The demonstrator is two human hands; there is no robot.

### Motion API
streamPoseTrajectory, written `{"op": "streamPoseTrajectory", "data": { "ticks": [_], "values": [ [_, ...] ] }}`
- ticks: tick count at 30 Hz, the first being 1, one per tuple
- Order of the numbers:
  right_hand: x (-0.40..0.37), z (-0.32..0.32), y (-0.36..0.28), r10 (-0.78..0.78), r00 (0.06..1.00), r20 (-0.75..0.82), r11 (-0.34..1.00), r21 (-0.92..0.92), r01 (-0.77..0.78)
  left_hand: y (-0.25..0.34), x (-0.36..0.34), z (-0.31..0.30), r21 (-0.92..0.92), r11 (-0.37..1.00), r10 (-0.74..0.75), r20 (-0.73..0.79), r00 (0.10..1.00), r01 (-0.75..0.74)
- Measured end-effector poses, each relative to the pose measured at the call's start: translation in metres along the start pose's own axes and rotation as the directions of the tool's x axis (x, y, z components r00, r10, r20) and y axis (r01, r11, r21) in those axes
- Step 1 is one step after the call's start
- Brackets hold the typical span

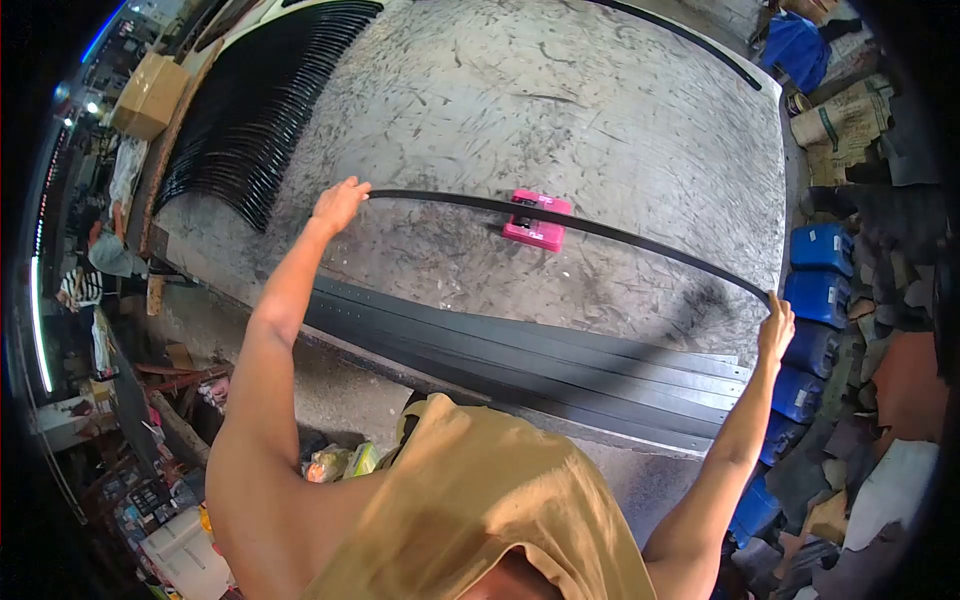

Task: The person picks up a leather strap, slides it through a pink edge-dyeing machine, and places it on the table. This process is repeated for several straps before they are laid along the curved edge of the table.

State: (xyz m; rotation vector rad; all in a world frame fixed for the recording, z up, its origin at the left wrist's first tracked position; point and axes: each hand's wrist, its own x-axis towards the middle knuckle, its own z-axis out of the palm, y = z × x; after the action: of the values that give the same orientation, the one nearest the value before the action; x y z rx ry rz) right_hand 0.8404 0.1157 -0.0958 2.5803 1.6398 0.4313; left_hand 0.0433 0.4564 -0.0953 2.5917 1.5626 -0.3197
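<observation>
A long black strip [640,240] stretches across the grey table [440,110], bowed between both hands. Its left end is pinched in my left hand [342,204], and its right end is in my right hand [777,325] near the table's right edge. The middle of the strip passes over a pink device [538,232] standing on the table. Several flat dark strips [520,355] lie side by side along the near edge, below the held strip.
Many glossy black strips [265,95] lie in a row at the table's far left. Another black strip [690,42] rests along the far right edge. Blue containers [820,298] stand beyond the right edge. A cardboard box [150,97] is at the left.
</observation>
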Motion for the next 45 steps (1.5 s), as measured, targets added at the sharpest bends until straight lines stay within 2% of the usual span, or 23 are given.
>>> {"op": "streamPoseTrajectory", "data": {
  "ticks": [10, 12, 17, 19, 22, 23, 24, 25, 27, 28, 29, 32, 33, 34, 35, 36, 37, 38, 39, 41, 42, 43, 45],
  "values": [
    [0.016, -0.026, -0.200, -0.181, 0.984, -0.006, 0.956, 0.234, 0.177, -0.191, -0.051, 0.015, 0.073, 0.984, -0.158, -0.081, 0.984, 0.164],
    [0.014, -0.025, -0.240, -0.188, 0.980, 0.058, 0.957, 0.236, 0.170, -0.234, -0.063, 0.014, 0.094, 0.971, -0.212, -0.072, 0.975, 0.218],
    [0.013, -0.031, -0.352, -0.319, 0.946, -0.059, 0.889, 0.327, 0.321, -0.345, -0.105, -0.001, 0.145, 0.924, -0.348, -0.058, 0.936, 0.353],
    [0.011, -0.036, -0.400, -0.334, 0.938, -0.086, 0.871, 0.353, 0.343, -0.387, -0.127, -0.013, 0.109, 0.890, -0.435, -0.084, 0.897, 0.442],
    [0.005, -0.045, -0.472, -0.375, 0.918, -0.128, 0.838, 0.377, 0.395, -0.454, -0.164, -0.037, 0.218, 0.816, -0.521, -0.125, 0.844, 0.536],
    [0.004, -0.057, -0.496, -0.384, 0.907, -0.171, 0.806, 0.417, 0.420, -0.501, -0.180, -0.033, 0.101, 0.824, -0.543, -0.144, 0.827, 0.558],
    [0.002, -0.064, -0.518, -0.390, 0.914, -0.114, 0.793, 0.463, 0.396, -0.547, -0.196, -0.026, 0.051, 0.783, -0.600, -0.199, 0.775, 0.620],
    [-0.001, -0.061, -0.536, -0.405, 0.896, -0.183, 0.750, 0.493, 0.440, -0.536, -0.211, -0.059, 0.301, 0.751, -0.555, -0.193, 0.809, 0.587],
    [-0.004, -0.073, -0.566, -0.455, 0.878, -0.152, 0.716, 0.523, 0.462, -0.572, -0.232, -0.087, 0.409, 0.653, -0.634, -0.165, 0.755, 0.638],
    [-0.008, -0.073, -0.575, -0.466, 0.867, -0.173, 0.669, 0.572, 0.474, -0.620, -0.253, -0.075, 0.452, 0.661, -0.480, -0.359, 0.800, 0.599],
    [-0.011, -0.078, -0.579, -0.480, 0.859, -0.176, 0.620, 0.625, 0.474, -0.607, -0.253, -0.095, 0.515, 0.554, -0.584, -0.320, 0.746, 0.654],
    [-0.012, -0.105, -0.553, -0.520, 0.841, -0.147, 0.576, 0.666, 0.473, -0.577, -0.248, -0.109, 0.613, 0.514, -0.565, -0.285, 0.775, 0.600],
    [-0.008, -0.113, -0.535, -0.373, 0.927, 0.024, 0.414, 0.899, 0.143, -0.552, -0.239, -0.109, 0.618, 0.534, -0.558, -0.256, 0.789, 0.578],
    [-0.001, -0.115, -0.516, -0.277, 0.932, 0.236, 0.153, 0.968, -0.200, -0.556, -0.227, -0.084, 0.519, 0.727, -0.323, -0.318, 0.892, 0.449],
    [0.008, -0.088, -0.495, -0.094, 0.962, 0.255, 0.006, 0.967, -0.255, -0.566, -0.218, -0.057, 0.463, 0.854, -0.065, -0.357, 0.932, 0.237],
    [0.026, -0.086, -0.460, -0.089, 0.870, 0.485, -0.206, 0.846, -0.492, -0.473, -0.182, -0.074, 0.311, 0.936, -0.086, -0.253, 0.963, 0.166],
    [0.046, -0.106, -0.439, 0.074, 0.762, 0.643, -0.446, 0.705, -0.551, -0.350, -0.141, -0.108, 0.133, 0.983, -0.106, -0.147, 0.983, 0.126],
    [0.064, -0.074, -0.404, 0.046, 0.796, 0.603, -0.607, 0.650, -0.457, -0.271, -0.111, -0.112, -0.130, 0.988, -0.110, -0.198, 0.974, 0.085],
    [0.088, -0.059, -0.374, 0.057, 0.747, 0.663, -0.674, 0.577, -0.461, -0.205, -0.080, -0.118, -0.298, 0.955, -0.053, -0.208, 0.977, -0.011],
    [0.125, -0.023, -0.316, 0.007, 0.784, 0.620, -0.701, 0.562, -0.439, -0.132, -0.010, -0.087, -0.500, 0.835, 0.077, -0.307, 0.949, -0.230],
    [0.140, -0.009, -0.294, 0.035, 0.763, 0.645, -0.704, 0.558, -0.439, -0.085, 0.019, -0.082, -0.830, 0.558, -0.100, -0.074, 0.992, -0.006],
    [0.150, 0.004, -0.275, 0.061, 0.741, 0.668, -0.707, 0.553, -0.440, -0.042, 0.048, -0.082, -0.919, 0.393, -0.128, -0.035, 0.991, 0.018],
    [0.162, 0.041, -0.247, 0.040, 0.741, 0.670, -0.684, 0.559, -0.469, 0.021, 0.099, -0.089, -0.958, 0.285, -0.092, -0.047, 0.995, -0.019]
  ]
}}
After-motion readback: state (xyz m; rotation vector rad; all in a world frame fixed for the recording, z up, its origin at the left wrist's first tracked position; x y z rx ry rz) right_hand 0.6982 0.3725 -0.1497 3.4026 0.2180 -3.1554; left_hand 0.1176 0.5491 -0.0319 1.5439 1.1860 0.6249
